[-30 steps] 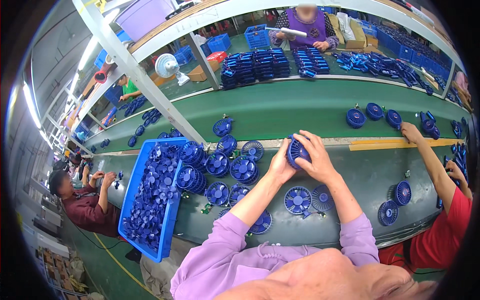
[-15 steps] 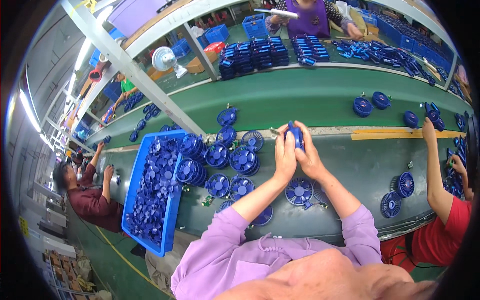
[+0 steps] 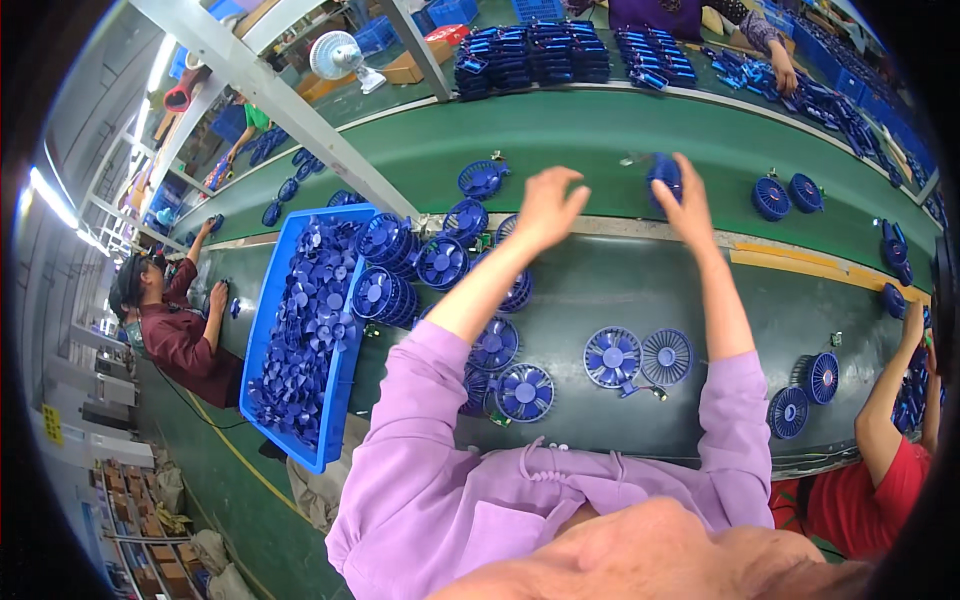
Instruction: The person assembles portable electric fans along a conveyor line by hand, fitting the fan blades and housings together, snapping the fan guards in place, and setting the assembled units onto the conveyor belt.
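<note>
My right hand [image 3: 690,208] is out over the green belt, its fingers round a round blue fan housing [image 3: 660,180], which is slightly blurred. A small part on a wire sticks out beside it. My left hand [image 3: 548,208] is raised over the table's far edge, empty, with thumb and fingers apart. Below and left of it, blue fan housings [image 3: 442,262] with blades stand in stacks, partly hidden by my left forearm. In front of me lie a fan housing with blades [image 3: 612,357] and a slotted round grille [image 3: 666,357], side by side.
A blue bin [image 3: 325,455] of loose fan blades stands at the left. The green conveyor belt [image 3: 600,125] runs across, carrying more fan parts. A white post [image 3: 290,120] rises at left. A co-worker in red [image 3: 880,490] works at right, another in maroon [image 3: 180,330] at left.
My hands were together around the blue fan housing; now they are apart. The right has carried it away over the belt, and the left has let go and moved left.
</note>
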`<state>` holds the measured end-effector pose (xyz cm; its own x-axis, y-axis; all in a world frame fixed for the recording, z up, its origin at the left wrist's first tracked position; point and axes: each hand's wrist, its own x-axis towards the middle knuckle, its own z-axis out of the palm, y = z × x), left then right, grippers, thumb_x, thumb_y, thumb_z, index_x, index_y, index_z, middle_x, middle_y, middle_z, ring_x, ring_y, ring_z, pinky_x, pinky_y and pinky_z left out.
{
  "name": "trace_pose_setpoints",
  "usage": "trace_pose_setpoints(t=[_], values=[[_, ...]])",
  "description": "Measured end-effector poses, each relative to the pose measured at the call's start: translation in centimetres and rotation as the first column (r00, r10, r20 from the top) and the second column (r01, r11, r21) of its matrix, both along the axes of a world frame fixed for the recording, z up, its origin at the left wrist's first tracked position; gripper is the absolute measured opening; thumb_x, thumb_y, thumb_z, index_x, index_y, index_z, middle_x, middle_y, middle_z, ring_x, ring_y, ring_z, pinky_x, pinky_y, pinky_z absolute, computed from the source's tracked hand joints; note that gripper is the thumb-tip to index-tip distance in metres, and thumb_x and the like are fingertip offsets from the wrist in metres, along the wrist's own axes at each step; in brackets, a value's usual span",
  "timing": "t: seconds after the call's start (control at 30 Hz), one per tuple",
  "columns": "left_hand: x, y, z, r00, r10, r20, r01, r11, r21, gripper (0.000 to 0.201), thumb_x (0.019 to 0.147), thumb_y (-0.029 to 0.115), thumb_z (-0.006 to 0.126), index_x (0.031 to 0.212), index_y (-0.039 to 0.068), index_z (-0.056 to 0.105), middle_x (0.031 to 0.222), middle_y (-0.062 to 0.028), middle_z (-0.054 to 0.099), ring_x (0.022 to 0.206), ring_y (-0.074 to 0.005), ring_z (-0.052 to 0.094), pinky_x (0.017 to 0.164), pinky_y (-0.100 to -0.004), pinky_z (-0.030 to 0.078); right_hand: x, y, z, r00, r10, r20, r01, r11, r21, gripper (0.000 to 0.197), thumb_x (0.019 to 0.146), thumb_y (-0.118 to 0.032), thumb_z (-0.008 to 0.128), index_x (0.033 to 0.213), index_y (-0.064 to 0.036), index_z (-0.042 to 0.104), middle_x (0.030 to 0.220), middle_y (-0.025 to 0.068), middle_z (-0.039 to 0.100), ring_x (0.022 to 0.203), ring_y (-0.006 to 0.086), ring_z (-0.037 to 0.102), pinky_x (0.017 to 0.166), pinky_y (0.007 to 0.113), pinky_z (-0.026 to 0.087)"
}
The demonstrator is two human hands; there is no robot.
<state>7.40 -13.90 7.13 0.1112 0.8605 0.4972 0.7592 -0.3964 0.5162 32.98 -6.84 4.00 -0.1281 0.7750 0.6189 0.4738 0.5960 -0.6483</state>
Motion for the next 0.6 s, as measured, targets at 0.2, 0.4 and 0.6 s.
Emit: trace_pose_setpoints(t=[0.2, 0.4, 0.6], values=[[-13.1, 4.6, -3.0, 0.883, 0.430, -0.189, -0.445, 0.894, -0.046, 0.042, 0.084, 0.021, 0.062, 0.122, 0.005, 0.055, 0.125, -0.0179, 0.056, 0.120, -0.0359, 0.049, 0.098, -0.0500, 0.042, 6.8, -5.9, -0.1, 0.937, 0.071, 0.341, -0.044, 0.995, -0.086, 0.054, 0.080, -0.019, 0.071, 0.127, -0.0007, 0.053, 0.133, 0.0246, 0.049, 0.128, 0.0389, 0.043, 0.106, 0.043, 0.035], [-15.5, 6.3, -3.6, 0.785, 0.485, -0.385, -0.611, 0.710, -0.351, 0.039, 0.087, 0.025, 0.060, 0.125, 0.016, 0.056, 0.123, -0.0110, 0.061, 0.116, -0.0356, 0.055, 0.095, -0.0469, 0.046, 7.6, -17.7, 1.7, 0.809, 0.463, 0.362, -0.275, 0.842, -0.463, 0.072, 0.061, -0.021, 0.084, 0.125, -0.0054, 0.057, 0.135, 0.0200, 0.049, 0.128, 0.0377, 0.042, 0.108, 0.043, 0.035], [-15.1, 6.2, -2.9, 0.784, 0.476, -0.400, -0.599, 0.750, -0.282, 0.028, 0.089, 0.027, 0.060, 0.111, 0.009, 0.058, 0.100, -0.0172, 0.068, 0.098, -0.0373, 0.064, 0.083, -0.0478, 0.051, 6.8, -19.4, -0.4, 0.868, 0.296, 0.398, -0.155, 0.924, -0.350, 0.046, 0.059, -0.016, 0.084, 0.097, -0.0037, 0.061, 0.130, 0.0158, 0.054, 0.123, 0.0356, 0.046, 0.101, 0.044, 0.039]])
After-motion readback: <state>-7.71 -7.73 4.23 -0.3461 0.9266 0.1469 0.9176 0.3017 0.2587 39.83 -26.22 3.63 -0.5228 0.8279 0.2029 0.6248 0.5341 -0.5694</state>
